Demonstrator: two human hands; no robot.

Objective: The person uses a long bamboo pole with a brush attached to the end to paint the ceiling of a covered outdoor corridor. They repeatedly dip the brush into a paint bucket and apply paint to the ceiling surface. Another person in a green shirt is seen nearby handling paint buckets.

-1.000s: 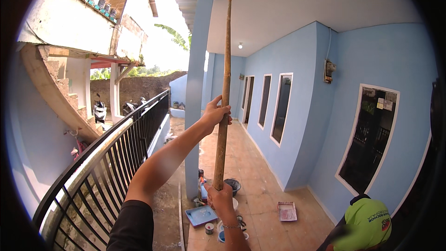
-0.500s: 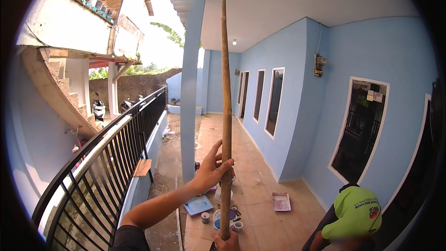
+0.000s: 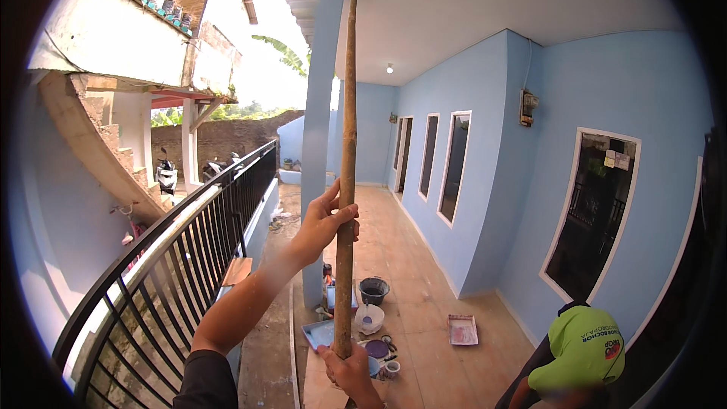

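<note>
A long bamboo pole (image 3: 349, 106) rises almost upright before me, its orange tip up against or just under the white ceiling. My left hand (image 3: 324, 223) is wrapped around it at mid-height, thumb across the front. Lower down, my right hand (image 3: 350, 371) grips the same pole near its bottom end. Behind the lower part stand a black bucket (image 3: 374, 289) and a white tub (image 3: 369, 320) on the tiles. A blue paint tray (image 3: 318, 332) lies left of the pole, partly hidden by it, and a round purple-topped container (image 3: 376, 348) sits right of it.
A person in a lime-green shirt (image 3: 581, 342) bends over at the lower right. Another paint tray (image 3: 463, 330) lies on the tiled floor. A blue column (image 3: 321, 121) stands close to the pole. Black railing (image 3: 189, 273) runs along the left; blue walls with windows line the right.
The pole has shifted left, nearer the column. Both my hands have moved up and to the left, still gripping it. The black bucket now shows beside the pole.
</note>
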